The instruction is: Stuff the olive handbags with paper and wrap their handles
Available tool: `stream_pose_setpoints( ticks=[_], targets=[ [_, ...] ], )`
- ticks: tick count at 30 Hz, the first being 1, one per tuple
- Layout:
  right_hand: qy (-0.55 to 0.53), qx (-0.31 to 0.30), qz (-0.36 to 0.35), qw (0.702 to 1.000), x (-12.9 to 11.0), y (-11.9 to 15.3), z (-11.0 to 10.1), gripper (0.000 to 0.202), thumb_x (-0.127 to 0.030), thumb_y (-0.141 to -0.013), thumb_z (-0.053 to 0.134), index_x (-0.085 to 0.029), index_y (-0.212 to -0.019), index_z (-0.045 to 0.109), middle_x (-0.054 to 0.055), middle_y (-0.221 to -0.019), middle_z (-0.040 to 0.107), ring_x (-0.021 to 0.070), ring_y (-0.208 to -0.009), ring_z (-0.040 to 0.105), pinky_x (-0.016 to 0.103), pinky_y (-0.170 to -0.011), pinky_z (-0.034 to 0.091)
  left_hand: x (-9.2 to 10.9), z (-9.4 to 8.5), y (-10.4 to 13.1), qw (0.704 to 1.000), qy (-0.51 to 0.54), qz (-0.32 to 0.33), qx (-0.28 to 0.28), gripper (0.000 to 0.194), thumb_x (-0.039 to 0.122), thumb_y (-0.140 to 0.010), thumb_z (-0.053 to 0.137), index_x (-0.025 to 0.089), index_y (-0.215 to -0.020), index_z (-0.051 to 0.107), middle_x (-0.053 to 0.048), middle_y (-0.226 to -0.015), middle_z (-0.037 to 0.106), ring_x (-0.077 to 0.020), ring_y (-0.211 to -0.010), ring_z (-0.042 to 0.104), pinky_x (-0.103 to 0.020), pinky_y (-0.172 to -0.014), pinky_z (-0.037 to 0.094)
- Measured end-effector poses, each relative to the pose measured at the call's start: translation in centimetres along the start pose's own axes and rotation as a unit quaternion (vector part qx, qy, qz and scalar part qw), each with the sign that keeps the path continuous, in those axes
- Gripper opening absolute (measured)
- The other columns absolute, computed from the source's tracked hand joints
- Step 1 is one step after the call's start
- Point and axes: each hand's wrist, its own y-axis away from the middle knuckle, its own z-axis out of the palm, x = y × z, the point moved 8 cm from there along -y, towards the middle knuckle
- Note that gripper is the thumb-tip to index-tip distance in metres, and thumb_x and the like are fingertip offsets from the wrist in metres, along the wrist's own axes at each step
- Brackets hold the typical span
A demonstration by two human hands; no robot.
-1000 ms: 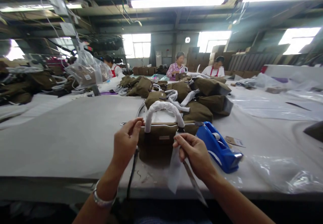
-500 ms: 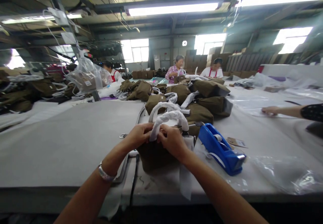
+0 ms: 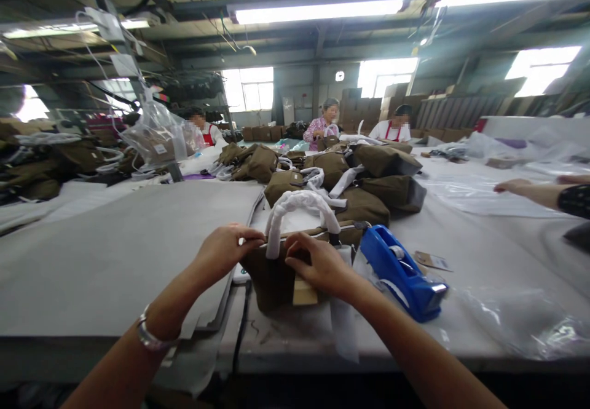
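A dark olive bag [image 3: 271,283] stands upright at the table's front edge. White wrapping covers its arched handles [image 3: 302,200], and a zip runs along the top. My left hand [image 3: 230,246] pinches the bag's top left corner between thumb and fingers. Over the front of the bag, right of the handle's left end, is my right hand [image 3: 316,261], its thumb and fingers curled towards each other with a gap between; nothing shows in them. Below it a tan tag [image 3: 305,293] hangs on the bag's front. A blue tape dispenser [image 3: 403,273] sits to the right.
More olive bags [image 3: 369,206] with wrapped handles are piled behind. Grey-white sheets [image 3: 129,255] cover the left side. Clear plastic [image 3: 530,323] and a loose tag [image 3: 432,260] lie at the right, where another person's hand [image 3: 511,186] reaches in. Several people work beyond.
My left hand has moved left from the handle to the bag's corner. My right hand has shifted slightly right and loosened. The handles now stand together, and the tan tag shows on the front.
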Motion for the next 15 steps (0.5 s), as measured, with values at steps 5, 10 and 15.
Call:
stream_pose_setpoints(
  ticks=[5, 10, 15],
  targets=[
    [0.026, 0.023, 0.002, 0.999, 0.4, 1.0, -0.4, 0.034, -0.001, -0.083, 0.058, -0.022, -0.109, 0.062, 0.001, -0.099, 0.074, 0.0182, -0.094, 0.069, 0.029, -0.086, 0.05, -0.8, -0.5, 2.0, 0.998, 0.056, -0.039, -0.008, 0.032, 0.05, -0.083, 0.064, 0.023, -0.093, 0.08, -0.005, -0.088, 0.077, -0.0221, -0.075, 0.07, -0.027, -0.07, 0.052],
    [0.06, 0.084, 0.025, 0.994, 1.3, 2.0, -1.2, 0.035, -0.006, -0.084, 0.063, -0.021, -0.116, 0.06, 0.006, -0.111, 0.07, 0.0183, -0.092, 0.068, 0.031, -0.087, 0.051, -0.8, -1.0, 3.8, 0.969, 0.227, -0.093, 0.035, 0.035, 0.05, -0.081, 0.072, 0.019, -0.097, 0.077, -0.004, -0.081, 0.075, -0.018, -0.07, 0.067, -0.023, -0.063, 0.053],
    [0.135, 0.124, 0.014, 0.983, 0.5, 2.7, -2.1, 0.016, -0.011, -0.091, 0.058, -0.02, -0.104, 0.062, 0.008, -0.104, 0.069, 0.0219, -0.091, 0.066, 0.032, -0.083, 0.052, 0.0, -0.2, 5.1, 0.917, 0.377, -0.114, 0.059, 0.032, 0.045, -0.081, 0.078, 0.017, -0.095, 0.078, 0.0, -0.064, 0.068, -0.011, -0.059, 0.059, -0.018, -0.055, 0.048]
  ],
)
